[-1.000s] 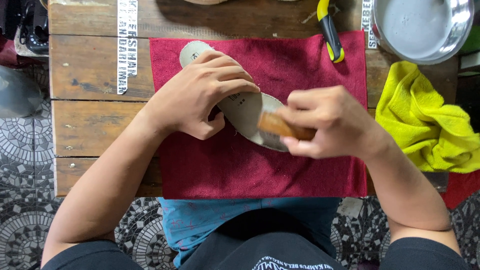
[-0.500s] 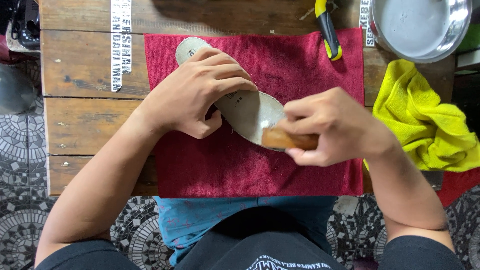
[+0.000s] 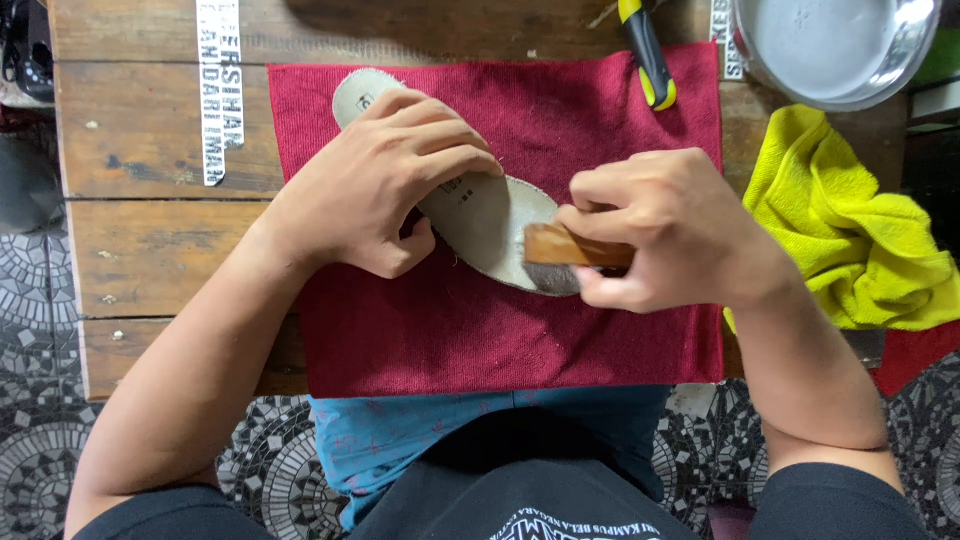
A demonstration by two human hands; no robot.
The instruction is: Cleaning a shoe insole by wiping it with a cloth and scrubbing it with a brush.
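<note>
A grey shoe insole [image 3: 487, 222] lies slanted on a dark red towel [image 3: 500, 330] spread over a wooden table [image 3: 150, 240]. My left hand [image 3: 385, 185] presses flat on the insole's middle and upper part, fingers spread over it. My right hand [image 3: 660, 230] grips a wooden-backed brush [image 3: 565, 250], whose bristles rest on the insole's lower right end. The insole's top end [image 3: 352, 93] shows beyond my left fingers.
A yellow cloth [image 3: 850, 230] lies crumpled at the right. A metal basin [image 3: 830, 50] of cloudy liquid stands at the top right. A yellow-and-black tool handle [image 3: 648, 55] rests on the towel's top edge. Patterned floor tiles [image 3: 40, 300] border the table at left.
My right hand has moved the brush back and forth over the insole's lower end, down then slightly up. My left hand stays pressed on the insole. The view has shifted a little.
</note>
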